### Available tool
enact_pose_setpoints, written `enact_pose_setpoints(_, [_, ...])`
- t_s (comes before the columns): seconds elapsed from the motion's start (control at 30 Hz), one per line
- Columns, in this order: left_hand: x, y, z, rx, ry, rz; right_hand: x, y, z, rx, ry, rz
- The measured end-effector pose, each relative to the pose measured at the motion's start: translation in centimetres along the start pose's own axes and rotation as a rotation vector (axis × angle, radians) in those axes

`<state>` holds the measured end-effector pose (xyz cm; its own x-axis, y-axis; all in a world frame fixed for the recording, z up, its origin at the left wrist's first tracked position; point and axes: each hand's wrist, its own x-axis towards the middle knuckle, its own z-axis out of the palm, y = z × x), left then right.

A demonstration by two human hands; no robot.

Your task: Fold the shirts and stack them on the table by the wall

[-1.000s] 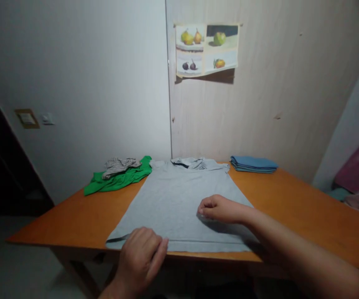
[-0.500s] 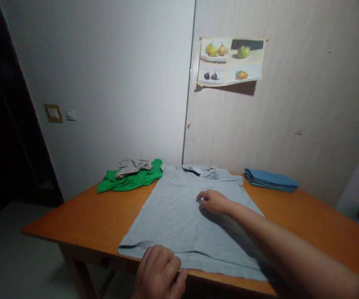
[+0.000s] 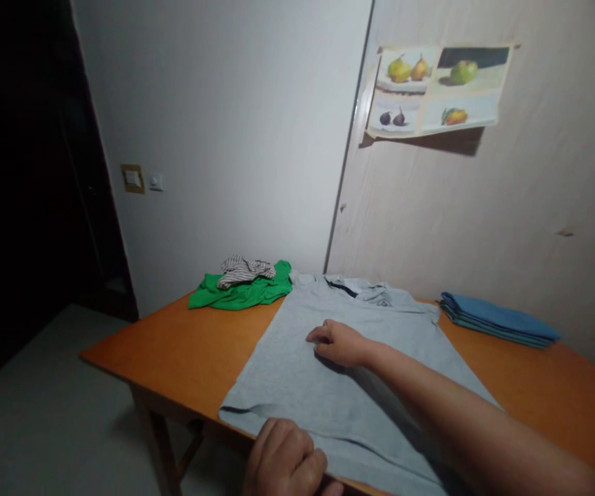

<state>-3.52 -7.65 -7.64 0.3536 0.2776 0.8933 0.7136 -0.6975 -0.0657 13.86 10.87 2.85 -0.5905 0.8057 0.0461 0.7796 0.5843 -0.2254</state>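
Observation:
A light grey T-shirt point(image 3: 287, 372) lies spread flat, its dark-lined collar at the far side and its hem along the table's near edge. Over the middle of the shirt is my right hand point(image 3: 341, 344), palm down, fingers apart and slightly bent, holding nothing; whether the fingertips touch the cloth I cannot tell. At the hem, by the near edge, my left hand point(image 3: 284, 458) is closed with its fingers curled. What is under those fingers is hidden.
A crumpled green garment point(image 3: 235, 296) with a striped cloth point(image 3: 246, 271) on top lies at the back left of the orange table point(image 3: 173, 344). Folded blue cloths point(image 3: 498, 318) are stacked at the back right. Behind stands a wall with a fruit picture point(image 3: 436, 89).
The view has turned left, so everything sits further right. My right hand has moved left across the shirt and its fingers have spread. My left hand stays at the hem.

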Motion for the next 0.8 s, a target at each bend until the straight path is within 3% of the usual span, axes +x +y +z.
enact_pose_setpoints(0.13, [0.2, 0.4, 0.3, 0.004, 0.049, -0.054, 1.7, -0.8, 0.1, -0.085, 0.057, 0.144])
enact_pose_setpoints(0.3, [0.3, 0.7, 0.2, 0.011, 0.042, -0.064, 3.2, -2.5, 0.7, -0.041, -0.005, -0.037])
enact_pose_setpoints(0.47, [-0.1, 0.6, 0.5, 0.004, 0.038, -0.072, 3.6, -4.3, 1.0, -0.129, 0.044, 0.023])
enact_pose_setpoints(0.6, [0.4, 0.7, 0.0, -0.023, 0.016, -0.062, 3.3, -5.5, 1.4, -0.074, -0.017, -0.188])
enact_pose_setpoints(0.8, [2.1, 1.4, -2.5, -0.163, -0.128, -0.145, 1.7, -4.3, 0.5, -0.074, 0.028, 0.023])
